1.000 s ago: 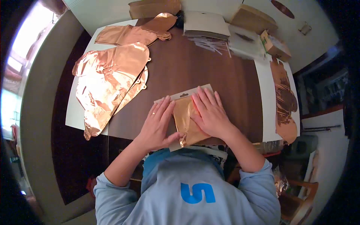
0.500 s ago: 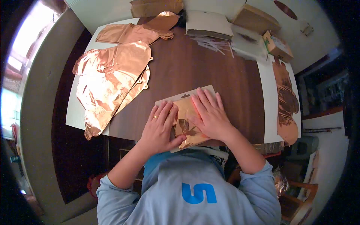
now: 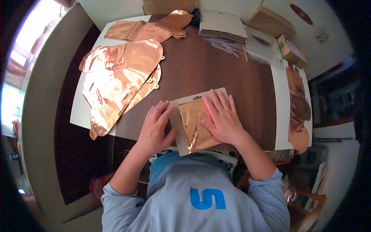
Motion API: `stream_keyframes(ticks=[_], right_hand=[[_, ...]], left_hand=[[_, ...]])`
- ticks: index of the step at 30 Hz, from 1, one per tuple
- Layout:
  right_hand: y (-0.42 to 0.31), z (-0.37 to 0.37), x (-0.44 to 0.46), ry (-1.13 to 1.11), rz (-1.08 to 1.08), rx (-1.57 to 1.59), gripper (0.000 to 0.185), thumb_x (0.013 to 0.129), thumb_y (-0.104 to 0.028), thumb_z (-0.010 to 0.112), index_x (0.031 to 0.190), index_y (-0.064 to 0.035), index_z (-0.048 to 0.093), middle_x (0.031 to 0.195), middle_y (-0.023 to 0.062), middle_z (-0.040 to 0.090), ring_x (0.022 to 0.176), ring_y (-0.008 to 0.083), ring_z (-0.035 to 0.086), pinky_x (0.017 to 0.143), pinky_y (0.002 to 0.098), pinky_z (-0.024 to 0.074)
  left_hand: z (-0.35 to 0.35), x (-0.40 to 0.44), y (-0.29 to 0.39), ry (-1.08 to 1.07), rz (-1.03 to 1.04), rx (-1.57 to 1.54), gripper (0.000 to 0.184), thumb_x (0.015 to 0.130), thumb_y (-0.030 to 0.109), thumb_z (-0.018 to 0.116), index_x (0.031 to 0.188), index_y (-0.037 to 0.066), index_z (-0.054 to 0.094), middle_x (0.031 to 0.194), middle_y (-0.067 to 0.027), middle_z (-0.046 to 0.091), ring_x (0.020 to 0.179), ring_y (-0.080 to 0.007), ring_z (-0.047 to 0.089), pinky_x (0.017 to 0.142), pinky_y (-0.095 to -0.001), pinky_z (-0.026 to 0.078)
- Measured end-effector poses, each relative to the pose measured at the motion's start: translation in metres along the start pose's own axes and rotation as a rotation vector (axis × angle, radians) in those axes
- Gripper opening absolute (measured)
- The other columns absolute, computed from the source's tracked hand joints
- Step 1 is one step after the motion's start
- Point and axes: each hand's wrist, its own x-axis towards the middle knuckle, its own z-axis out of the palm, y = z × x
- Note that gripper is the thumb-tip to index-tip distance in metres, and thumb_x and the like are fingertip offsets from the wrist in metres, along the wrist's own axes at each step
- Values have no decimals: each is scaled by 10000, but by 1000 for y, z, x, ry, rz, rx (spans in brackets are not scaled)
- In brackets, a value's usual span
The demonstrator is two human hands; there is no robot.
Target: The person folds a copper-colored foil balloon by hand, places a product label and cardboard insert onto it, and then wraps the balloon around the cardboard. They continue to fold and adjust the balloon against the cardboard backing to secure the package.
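Observation:
A folded copper foil balloon [image 3: 191, 121] lies on a pale card [image 3: 176, 108] with a hang slot at its top edge. The card sits slightly tilted at the table's front edge, near my body. My right hand [image 3: 224, 121] rests flat on the card's right side, fingers stretched out over the foil's edge. At the card's left edge is my left hand [image 3: 155, 129], a ring on one finger, its fingers apart and nothing in them. Whether its fingertips touch the card I cannot tell.
Large flat copper foil balloons [image 3: 119, 73] spread over the left of the brown table [image 3: 228, 75]. White strips [image 3: 226, 45] lie before a stack of white cards [image 3: 222, 25]. A small box [image 3: 291, 52] stands at the back right, above more copper foil [image 3: 297, 104].
My left hand has moved left off the foil to the card's edge, uncovering the foil's left side. The right hand stays flat on the card. The whole view has shifted slightly.

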Motion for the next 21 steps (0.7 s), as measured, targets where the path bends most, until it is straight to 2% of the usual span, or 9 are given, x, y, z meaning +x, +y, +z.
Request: stream_keyframes(ticks=[6,7,13,15,18,21], right_hand=[[-2,-1,1,17,-1,1,718,948,-476,537,1494,-46,356,1576,213,276,1461,390,252,1168,615,138],[-1,-2,1,21,-8,1,713,949,-469,537,1493,-44,357,1574,214,281,1462,390,249,1169,611,140],[13,-8,0,8,14,154,643,964,-364,541,1483,-29,364,1567,219,296,1468,379,248,1190,557,152],[28,-14,-2,-1,63,306,606,975,-301,533,1483,-21,359,1568,213,301,1467,366,263,1200,524,160],[40,-35,-12,114,130,504,568,985,-235,522,1483,-17,358,1562,194,331,1459,344,296,1205,485,175],[42,-61,-21,140,146,490,544,989,-210,518,1481,-27,373,1554,175,358,1451,333,318,1201,471,198]], left_hand=[[9,19,35,-60,179,-11,707,826,291,714,1416,9,447,1458,-248,414,1377,-444,373,1142,-546,291],[12,21,42,-86,197,87,741,857,390,677,1420,-21,425,1474,-254,401,1398,-440,349,1152,-545,266],[32,19,26,-148,179,264,850,901,563,549,1458,-52,364,1535,-246,343,1442,-399,302,1164,-539,234],[32,18,27,-158,170,281,858,905,575,535,1467,-47,355,1543,-242,332,1448,-392,293,1168,-536,225],[33,18,28,-167,156,286,859,906,581,529,1469,-44,354,1547,-237,331,1452,-387,287,1177,-532,203],[31,19,29,-178,151,284,859,905,581,528,1467,-45,356,1545,-237,333,1453,-385,285,1179,-533,198]])
